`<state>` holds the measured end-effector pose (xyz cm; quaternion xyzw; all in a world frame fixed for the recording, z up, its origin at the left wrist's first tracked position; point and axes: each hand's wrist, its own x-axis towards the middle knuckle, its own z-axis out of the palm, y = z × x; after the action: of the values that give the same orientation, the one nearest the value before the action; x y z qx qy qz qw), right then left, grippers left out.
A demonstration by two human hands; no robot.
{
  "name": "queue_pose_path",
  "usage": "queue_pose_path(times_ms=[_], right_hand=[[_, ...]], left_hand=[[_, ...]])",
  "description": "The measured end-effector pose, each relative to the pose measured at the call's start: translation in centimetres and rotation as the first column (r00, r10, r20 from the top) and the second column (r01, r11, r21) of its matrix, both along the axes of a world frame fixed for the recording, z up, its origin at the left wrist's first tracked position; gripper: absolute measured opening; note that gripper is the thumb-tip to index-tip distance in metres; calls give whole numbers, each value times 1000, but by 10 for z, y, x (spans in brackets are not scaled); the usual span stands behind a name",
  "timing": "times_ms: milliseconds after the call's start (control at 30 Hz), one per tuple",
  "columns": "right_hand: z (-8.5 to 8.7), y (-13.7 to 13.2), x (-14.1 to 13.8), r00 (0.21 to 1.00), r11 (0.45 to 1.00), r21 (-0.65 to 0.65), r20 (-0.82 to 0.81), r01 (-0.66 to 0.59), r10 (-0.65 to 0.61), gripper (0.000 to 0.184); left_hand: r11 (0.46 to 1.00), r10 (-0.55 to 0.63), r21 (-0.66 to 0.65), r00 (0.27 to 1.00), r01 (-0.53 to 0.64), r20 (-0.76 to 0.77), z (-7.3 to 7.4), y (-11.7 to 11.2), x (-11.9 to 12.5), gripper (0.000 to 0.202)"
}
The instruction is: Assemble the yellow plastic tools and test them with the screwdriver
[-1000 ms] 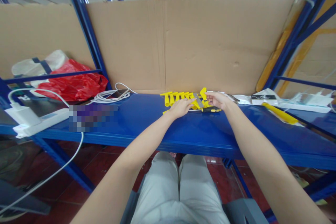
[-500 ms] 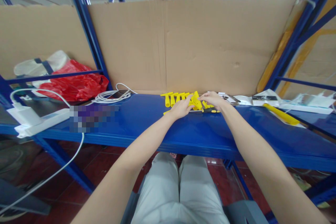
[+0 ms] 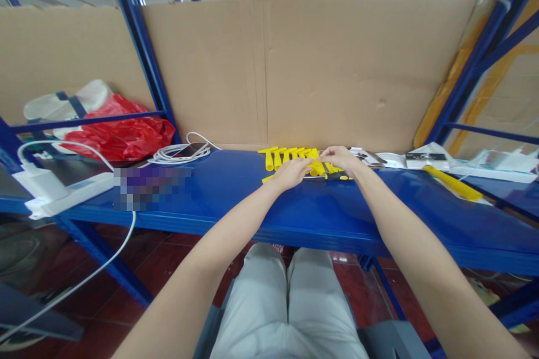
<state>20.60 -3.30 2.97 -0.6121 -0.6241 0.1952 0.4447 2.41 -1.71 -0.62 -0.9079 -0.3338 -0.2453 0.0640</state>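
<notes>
Yellow T-shaped plastic pieces [image 3: 269, 161] stand side by side in a row at the back of the blue shelf. My left hand [image 3: 295, 173] is just in front of this row, its fingers closed at a yellow T-shaped piece [image 3: 318, 167] that they partly cover. Close by on the right, my right hand [image 3: 339, 158] has its fingertips pinched together, almost meeting the left fingertips. Whatever is in that pinch is too small to make out. Below the hands lies a screwdriver [image 3: 337, 176] with a black and yellow handle.
A cardboard sheet [image 3: 328, 73] closes off the back of the blue shelf [image 3: 236, 202]. Left are a coiled white cable [image 3: 181, 154], a power strip [image 3: 80, 193] and a red plastic bag [image 3: 122, 129]. A yellow roll-like object [image 3: 452, 182] and a small box [image 3: 427, 161] lie right.
The yellow piece between my hands has tipped lower. My left fingers have stretched a little to the right, closer to my right fingertips. My right hand has hardly moved.
</notes>
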Motion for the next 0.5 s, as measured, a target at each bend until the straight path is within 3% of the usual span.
queue_pose_path(times_ms=[100, 233, 500], right_hand=[[-3, 3, 1, 1000, 1000, 21, 4, 8, -8, 39], [-5, 3, 4, 997, 991, -118, 36, -56, 61, 42], [-5, -1, -1, 975, 965, -210, -185, -158, 119, 39]], left_hand=[[1000, -10, 13, 1000, 10, -3, -2, 2, 0, 34], [999, -23, 40, 999, 22, 27, -5, 7, 0, 33], [999, -24, 46, 998, 21, 65, -9, 13, 0, 31]])
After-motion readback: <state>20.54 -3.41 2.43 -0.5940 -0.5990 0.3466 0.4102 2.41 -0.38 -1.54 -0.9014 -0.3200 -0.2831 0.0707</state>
